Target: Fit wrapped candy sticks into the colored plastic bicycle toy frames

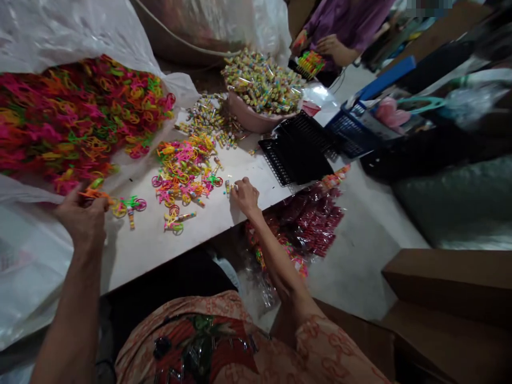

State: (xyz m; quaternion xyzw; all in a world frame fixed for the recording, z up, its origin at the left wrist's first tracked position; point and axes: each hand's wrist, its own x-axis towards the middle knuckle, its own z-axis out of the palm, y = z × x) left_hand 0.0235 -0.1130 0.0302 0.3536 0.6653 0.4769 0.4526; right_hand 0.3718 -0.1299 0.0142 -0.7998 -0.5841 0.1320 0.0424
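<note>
My left hand (82,216) rests at the edge of a big clear bag and pinches an orange and green plastic toy piece (94,190). On the white table (160,240), my right hand (245,195) has its fingers closed on a small wrapped candy tube (228,187). Between my hands lies a loose pile of neon plastic toys (184,170), with a few strays (130,205) nearer my left hand. More candy tubes (210,120) are scattered beyond the pile.
A huge bag of neon toys (76,117) fills the left. A pink basin heaped with candy tubes (262,85) stands at the back, black trays (298,149) and a blue basket (352,128) to its right. Another person in purple (344,26) works across. Cardboard boxes (448,304) sit at lower right.
</note>
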